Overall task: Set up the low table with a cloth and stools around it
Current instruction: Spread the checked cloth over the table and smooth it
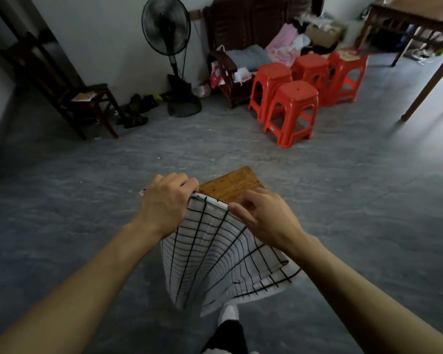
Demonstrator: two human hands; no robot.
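Note:
A white cloth with a black grid (215,256) hangs in front of me, held up by its top edge. My left hand (166,203) is closed on the cloth's upper left corner, and my right hand (264,218) pinches the top edge a short way to the right. Just beyond my hands, a corner of the low wooden table (230,183) shows; the cloth hides the remainder. Several red plastic stools (292,111) stand grouped on the floor farther back, to the right.
A black standing fan (169,47) and a dark wooden chair (69,93) stand by the back wall at left. A dark wooden bench piled with clothes (253,57) sits behind the stools. A tall wooden table (420,26) occupies the right. Grey floor lies between.

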